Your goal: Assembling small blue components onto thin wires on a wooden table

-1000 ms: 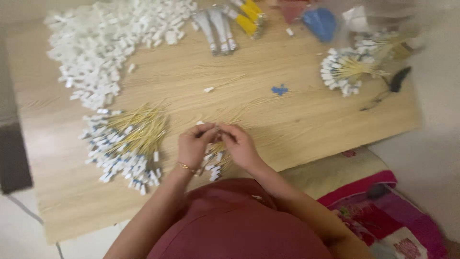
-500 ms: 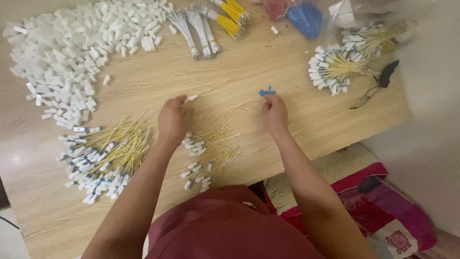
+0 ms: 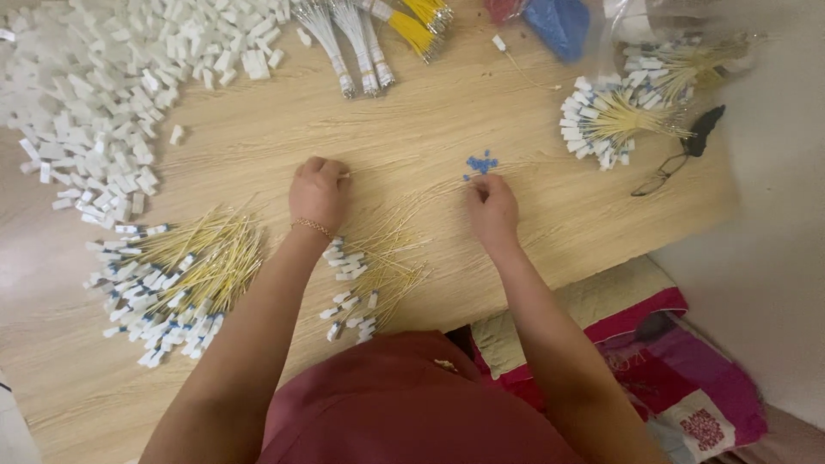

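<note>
My left hand [image 3: 318, 193] rests on the wooden table [image 3: 258, 155], its fingers curled around a small white connector [image 3: 345, 175] that sticks out at the fingertips. My right hand [image 3: 492, 210] lies to the right with its fingertips bunched just below a small cluster of blue caps [image 3: 481, 162]. What those fingers hold is hidden. Between my forearms lies a loose bundle of thin yellow wires with white ends [image 3: 369, 275].
A larger bundle of yellow wires with white and blue ends [image 3: 176, 275] lies at the left. A heap of white connectors [image 3: 103, 77] fills the far left. Tied wire bundles [image 3: 361, 34], another finished bundle [image 3: 614, 120] and black pliers [image 3: 687, 146] lie at the back and right. Patterned cloth [image 3: 679, 378] lies beside the table.
A second ago both hands were together near the table's front edge. They have spread apart and reached forward, the left to a white connector, the right to the blue caps.
</note>
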